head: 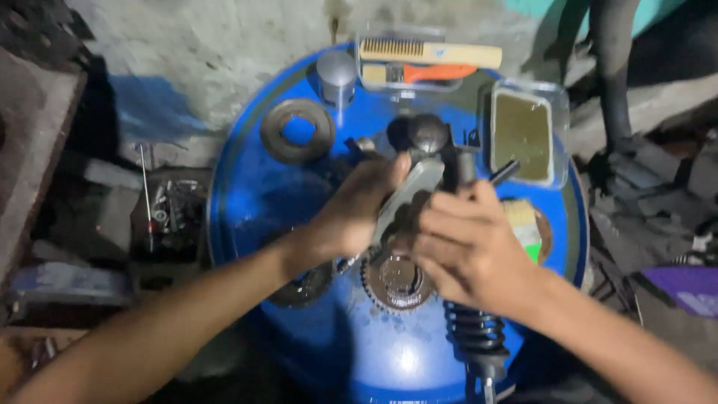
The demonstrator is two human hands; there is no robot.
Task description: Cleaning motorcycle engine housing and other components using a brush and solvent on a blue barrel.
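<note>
Metal part (410, 196) held by both hands above the middle of the blue drum top (247, 194).

Left hand (357, 209) wraps the flat grey piece with thumb up; right hand (467, 243) closes in a fist on its dark end, wrist bent down. Under them lie a toothed gear (396, 283) and a black coil spring (476, 333) near the front edge. A wooden wire brush (428, 52) and a smooth steel cylinder (336, 75) sit at the far edge.

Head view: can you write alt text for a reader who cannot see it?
Two bare hands, left hand and right hand, hold a grey metal part over a blue drum lid. On the lid lie a toothed gear, a coil spring, a metal ring, brushes and a tray.
</note>
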